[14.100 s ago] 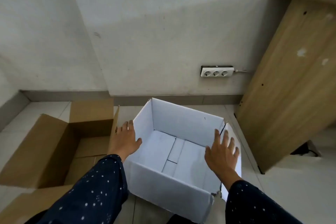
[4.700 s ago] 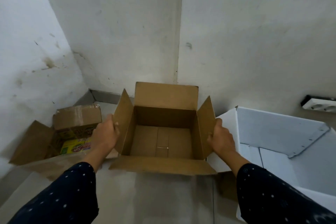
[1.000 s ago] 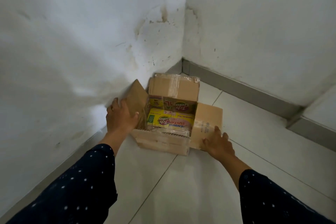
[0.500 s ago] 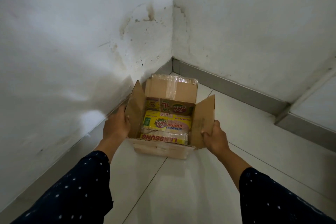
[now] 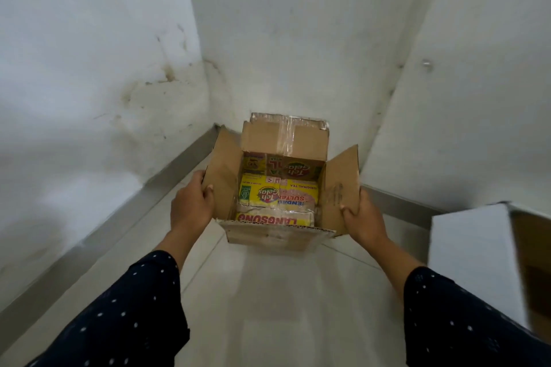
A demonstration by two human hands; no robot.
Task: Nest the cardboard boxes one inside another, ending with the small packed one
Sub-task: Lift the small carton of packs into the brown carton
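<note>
- White walls meet in a corner above a pale tiled floor (image 5: 268, 292).
- Small packed box (image 5: 277, 235) sits between both hands, apparently lifted off the floor.
- Left hand (image 5: 190, 205) grips the left flap; right hand (image 5: 362, 217) grips the right flap, fingers (image 5: 347, 210) curled over its edge.
- Yellow tea packets (image 5: 277, 195) fill it.
- White box (image 5: 471, 256) stands at right, a brown box (image 5: 533, 262) inside it.

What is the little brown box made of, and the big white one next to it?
The small brown box looks like plain matte corrugated cardboard: its torn front edge shows wavy fluting, and shiny clear tape crosses the back flap. The white box seems to be cardboard too, white outside with brown showing inside.
</note>
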